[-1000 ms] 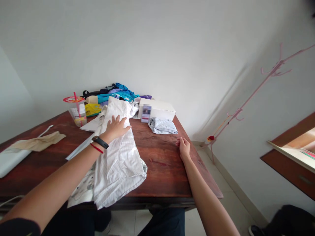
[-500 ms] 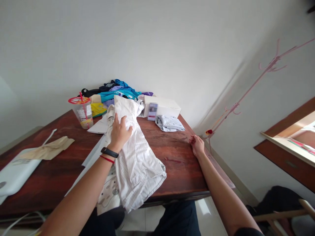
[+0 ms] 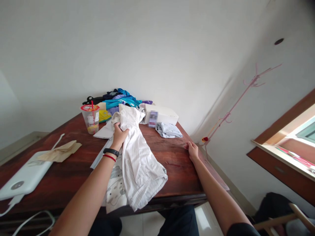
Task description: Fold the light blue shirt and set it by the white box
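Observation:
A white striped garment (image 3: 141, 167) lies lengthwise over the table, its lower end at the front edge. My left hand (image 3: 118, 137), with a dark band and red string on the wrist, grips its left side; the thumb rests on top and the other fingers are partly hidden by cloth. Under the garment's left side shows a pale cloth with grey patterns (image 3: 115, 190). My right hand (image 3: 192, 150) rests at the table's right edge, fingers loosely bent and apart, holding nothing. Nearest to it is a folded light-blue garment (image 3: 169, 130).
On the dark wooden table (image 3: 177, 170), a pile of clothes (image 3: 123, 100) and a white box (image 3: 164, 113) stand by the wall. A plastic cup (image 3: 91, 119), brown paper (image 3: 61, 151) and white power bank (image 3: 27, 177) are at left. A pink coat rack (image 3: 238, 95) stands right.
My left hand has gone from lying spread on the striped garment to gripping its left side. My right hand stays by the table's right edge. The camera view has shifted a little.

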`<state>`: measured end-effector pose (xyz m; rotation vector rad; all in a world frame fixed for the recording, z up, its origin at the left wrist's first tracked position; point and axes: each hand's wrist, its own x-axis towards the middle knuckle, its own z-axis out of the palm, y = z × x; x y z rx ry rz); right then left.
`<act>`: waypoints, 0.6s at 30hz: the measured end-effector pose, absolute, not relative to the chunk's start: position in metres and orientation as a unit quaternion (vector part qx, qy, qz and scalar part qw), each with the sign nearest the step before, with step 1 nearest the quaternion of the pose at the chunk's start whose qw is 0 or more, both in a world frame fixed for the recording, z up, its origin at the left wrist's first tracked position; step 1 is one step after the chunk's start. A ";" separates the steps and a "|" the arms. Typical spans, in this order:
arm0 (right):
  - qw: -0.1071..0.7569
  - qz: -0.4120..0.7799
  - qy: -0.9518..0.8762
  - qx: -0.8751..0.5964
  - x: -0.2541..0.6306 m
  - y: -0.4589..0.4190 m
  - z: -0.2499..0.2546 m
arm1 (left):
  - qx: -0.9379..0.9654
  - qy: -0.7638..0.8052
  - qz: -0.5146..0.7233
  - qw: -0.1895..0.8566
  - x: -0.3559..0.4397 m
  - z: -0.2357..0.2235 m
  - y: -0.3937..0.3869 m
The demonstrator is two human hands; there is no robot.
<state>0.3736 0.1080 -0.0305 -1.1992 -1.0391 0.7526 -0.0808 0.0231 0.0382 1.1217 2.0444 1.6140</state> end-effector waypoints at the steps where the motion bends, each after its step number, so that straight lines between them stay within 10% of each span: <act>1: 0.632 0.323 -0.464 -0.531 0.372 0.106 -0.029 | 0.403 0.711 0.555 0.153 -0.080 0.038 0.023; 18: 0.578 0.245 -0.535 -0.565 0.368 0.103 -0.025 | 0.549 0.621 0.547 0.119 -0.047 0.042 0.016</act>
